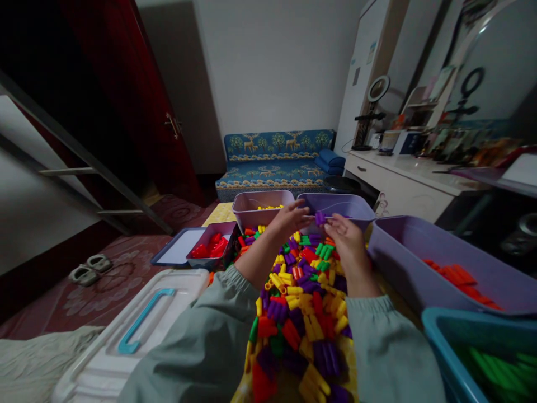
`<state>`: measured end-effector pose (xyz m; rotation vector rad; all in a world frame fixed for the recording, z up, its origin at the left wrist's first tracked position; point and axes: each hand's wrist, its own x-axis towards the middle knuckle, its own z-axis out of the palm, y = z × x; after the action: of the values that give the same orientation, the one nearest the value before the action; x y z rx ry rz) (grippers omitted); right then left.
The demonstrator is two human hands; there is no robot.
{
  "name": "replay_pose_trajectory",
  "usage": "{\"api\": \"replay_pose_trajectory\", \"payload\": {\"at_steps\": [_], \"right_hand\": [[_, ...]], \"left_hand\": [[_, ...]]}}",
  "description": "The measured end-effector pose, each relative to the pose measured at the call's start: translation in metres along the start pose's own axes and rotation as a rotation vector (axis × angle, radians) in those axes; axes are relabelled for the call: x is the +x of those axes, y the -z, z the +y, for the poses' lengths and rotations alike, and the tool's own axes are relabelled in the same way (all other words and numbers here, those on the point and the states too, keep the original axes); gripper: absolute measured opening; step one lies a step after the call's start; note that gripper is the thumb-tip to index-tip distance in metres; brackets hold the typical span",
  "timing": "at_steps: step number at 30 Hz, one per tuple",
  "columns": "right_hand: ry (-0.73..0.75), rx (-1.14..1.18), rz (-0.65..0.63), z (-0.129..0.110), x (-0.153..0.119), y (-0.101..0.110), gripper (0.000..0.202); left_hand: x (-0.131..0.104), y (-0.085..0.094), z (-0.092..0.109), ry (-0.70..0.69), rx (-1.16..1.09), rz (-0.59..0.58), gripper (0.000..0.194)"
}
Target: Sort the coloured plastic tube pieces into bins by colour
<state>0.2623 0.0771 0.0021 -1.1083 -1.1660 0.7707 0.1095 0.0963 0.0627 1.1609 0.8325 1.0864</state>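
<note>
Hands, both bare and below grey-green cuffs, meet above a long heap of small plastic tube pieces [293,270] in yellow, purple, red and green. Between them hangs a small purple plastic piece [320,218], in front of a lavender plastic bin [356,209] at the far end. The left hand [289,219] and the right hand [344,230] each have their fingertips drawn together, seemingly pinching a thin pale strand that runs to the piece; whether it is string or stick, and whether the right fingertips also press the piece, I cannot tell.

The main risk is a slip: the strand looks fine, so if either pinch loosens, the piece could slide off its end. With the bin's near rim so close, it might drop in front and be lost among purple lookalikes.

The grey-green right sleeve [386,341] lies along the heap's edge; a sideways sweep of that forearm might push pieces off or bump the long lavender bin [394,263] of orange pieces [459,277] just beside it.
</note>
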Motion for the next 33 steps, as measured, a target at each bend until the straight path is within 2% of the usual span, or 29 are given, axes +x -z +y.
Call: {"api": "replay_pose_trajectory", "payload": {"at_steps": [1,3,5,7,11,14,18,20,23,28,33], "right_hand": [[0.042,0.108,0.052,-0.005,0.004,-0.003,0.066],[0.078,0.228,0.062,-0.009,0.005,-0.009,0.077],[0.047,0.217,0.027,-0.005,-0.002,-0.010,0.072],[-0.006,0.114,-0.022,0.005,-0.015,-0.007,0.059],[-0.072,-0.139,-0.168,0.029,-0.040,0.006,0.040],[-0.086,-0.366,-0.278,0.040,-0.052,0.012,0.028],[-0.049,-0.834,-0.353,0.036,-0.063,0.006,0.025],[0.032,-0.969,-0.382,0.032,-0.068,-0.001,0.030],[0.123,-1.048,-0.438,0.028,-0.074,-0.012,0.038],[0.126,-1.076,-0.463,0.027,-0.077,-0.024,0.048],[0.120,-0.939,-0.422,0.028,-0.077,-0.031,0.031]], "left_hand": [[0.002,-0.002,0.004,-0.093,-0.085,0.036,0.051],[0.001,-0.002,0.005,-0.225,-0.133,0.126,0.057],[-0.006,0.005,-0.005,-0.277,-0.040,0.218,0.056],[-0.020,0.016,-0.024,-0.243,0.134,0.249,0.045],[-0.058,0.043,-0.059,-0.138,0.454,0.193,0.032],[-0.088,0.057,-0.070,-0.148,0.780,0.108,0.033],[-0.115,0.065,-0.077,-0.209,1.198,-0.129,0.057],[-0.120,0.066,-0.083,-0.214,1.306,-0.169,0.071],[-0.121,0.064,-0.092,-0.222,1.360,-0.094,0.072],[-0.116,0.064,-0.101,-0.241,1.330,0.014,0.058],[-0.115,0.067,-0.105,-0.307,1.326,0.076,0.050]]}}
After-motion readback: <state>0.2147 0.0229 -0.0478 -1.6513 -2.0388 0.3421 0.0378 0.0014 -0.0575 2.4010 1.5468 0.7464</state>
